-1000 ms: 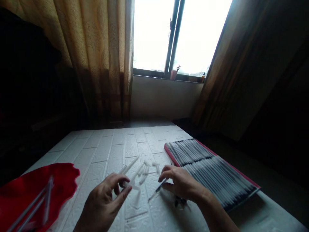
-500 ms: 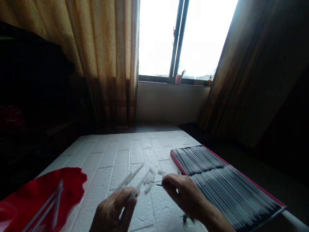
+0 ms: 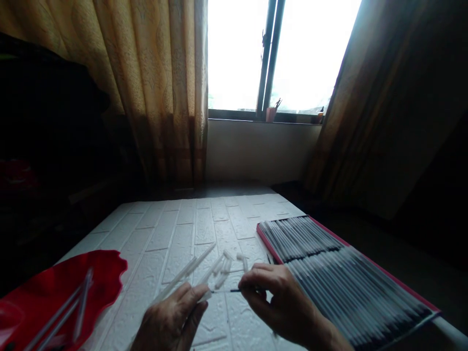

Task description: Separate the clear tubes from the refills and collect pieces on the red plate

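Note:
At the lower middle, my left hand (image 3: 173, 314) pinches a short clear piece (image 3: 206, 295) between thumb and fingertips. My right hand (image 3: 274, 297) is closed on a thin dark-tipped rod (image 3: 234, 291), whose narrow end points left and reaches the clear piece; whether it is inside cannot be made out. Just beyond the hands, several small clear tubes (image 3: 223, 267) lie loose, with longer clear tubes (image 3: 188, 269) beside my left hand. To the right is a red-edged tray (image 3: 268, 243) packed with two rows of thin grey-white sticks (image 3: 329, 282).
A red scalloped dish (image 3: 106, 273) holding several long clear tubes (image 3: 83, 304) sits at the left on the white brick-patterned table (image 3: 161, 219). A pink cup (image 3: 270, 114) stands on the window sill, between curtains (image 3: 171, 87).
My right hand has moved slightly left and down, bringing the thin rod up to the piece in my left hand. The view has shifted slightly.

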`<state>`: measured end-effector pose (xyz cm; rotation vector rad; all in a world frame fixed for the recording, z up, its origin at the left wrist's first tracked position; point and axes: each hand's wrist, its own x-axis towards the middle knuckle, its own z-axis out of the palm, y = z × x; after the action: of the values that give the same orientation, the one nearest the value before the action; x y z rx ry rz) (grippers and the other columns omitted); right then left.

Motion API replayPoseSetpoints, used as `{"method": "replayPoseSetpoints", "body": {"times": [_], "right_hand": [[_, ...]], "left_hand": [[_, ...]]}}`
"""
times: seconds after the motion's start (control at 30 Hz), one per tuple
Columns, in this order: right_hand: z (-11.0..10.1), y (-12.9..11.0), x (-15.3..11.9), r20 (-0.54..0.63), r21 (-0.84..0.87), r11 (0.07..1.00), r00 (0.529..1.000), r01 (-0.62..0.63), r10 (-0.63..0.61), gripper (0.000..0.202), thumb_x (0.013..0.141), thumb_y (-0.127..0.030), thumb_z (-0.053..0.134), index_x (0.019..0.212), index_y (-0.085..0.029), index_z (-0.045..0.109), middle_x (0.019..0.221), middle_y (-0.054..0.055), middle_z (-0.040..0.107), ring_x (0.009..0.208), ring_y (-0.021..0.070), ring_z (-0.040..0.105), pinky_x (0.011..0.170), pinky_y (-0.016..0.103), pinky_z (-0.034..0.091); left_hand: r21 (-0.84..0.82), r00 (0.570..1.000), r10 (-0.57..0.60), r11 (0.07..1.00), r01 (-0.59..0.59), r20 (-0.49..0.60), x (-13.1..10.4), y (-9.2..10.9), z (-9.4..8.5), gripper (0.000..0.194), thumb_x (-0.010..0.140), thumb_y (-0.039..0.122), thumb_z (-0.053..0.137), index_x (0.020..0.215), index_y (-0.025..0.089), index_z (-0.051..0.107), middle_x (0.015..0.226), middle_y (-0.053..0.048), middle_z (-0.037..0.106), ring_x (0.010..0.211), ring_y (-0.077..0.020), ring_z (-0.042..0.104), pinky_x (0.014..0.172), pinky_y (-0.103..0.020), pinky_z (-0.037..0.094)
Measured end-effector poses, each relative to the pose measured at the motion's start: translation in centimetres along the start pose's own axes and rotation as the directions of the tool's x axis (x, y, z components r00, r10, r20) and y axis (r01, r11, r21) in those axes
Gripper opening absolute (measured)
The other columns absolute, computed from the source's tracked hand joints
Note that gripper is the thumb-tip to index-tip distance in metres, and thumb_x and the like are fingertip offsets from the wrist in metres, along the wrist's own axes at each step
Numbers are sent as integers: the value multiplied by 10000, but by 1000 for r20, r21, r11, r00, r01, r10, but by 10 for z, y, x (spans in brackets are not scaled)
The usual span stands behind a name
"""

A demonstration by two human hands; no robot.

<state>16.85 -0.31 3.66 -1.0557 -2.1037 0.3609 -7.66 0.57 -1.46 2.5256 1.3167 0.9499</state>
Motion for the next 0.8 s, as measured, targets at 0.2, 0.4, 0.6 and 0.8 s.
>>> {"method": "replayPoseSetpoints", "body": {"times": [0.2, 0.4, 0.6, 0.8], "right_hand": [[0, -4, 0, 64, -16, 1000, 998, -3, 4, 170, 752, -67, 527, 709, -183, 644, 608, -19, 578, 535, 86, 502, 517, 190, 351], [10, -9, -2, 134, 6, 1000, 991, 22, -22, 134, 723, -88, 555, 730, -179, 653, 604, -15, 599, 519, 91, 503, 530, 204, 366], [20, -9, -2, 14, 352, 930, 994, -106, 107, 238, 918, -293, 436, 981, -187, 641, 886, 66, 671, 751, 156, 615, 666, 264, 453], [14, 3, 3, -64, 719, 655, 916, -233, 395, 440, 936, -499, 376, 880, -153, 642, 824, 75, 662, 659, 139, 601, 510, 215, 410]], "left_hand": [[122, 985, 172, 978, -171, 2, 2, 4, -4, 249, 948, 359, 431, 1127, 313, 598, 884, -10, 699, 706, -155, 702, 606, -203, 544], [195, 959, 277, 939, -283, 56, 4, 17, -2, 217, 952, 322, 422, 1094, 270, 578, 801, 1, 666, 628, -153, 676, 522, -207, 509], [111, 969, 225, 966, -235, 98, 2, 21, 4, 146, 935, 304, 458, 970, 254, 591, 786, 2, 672, 654, -154, 676, 545, -198, 509], [31, 974, 226, 974, -226, -1, 3, 16, 3, 159, 942, 314, 448, 999, 249, 583, 798, 5, 691, 676, -148, 695, 588, -193, 537]]}}
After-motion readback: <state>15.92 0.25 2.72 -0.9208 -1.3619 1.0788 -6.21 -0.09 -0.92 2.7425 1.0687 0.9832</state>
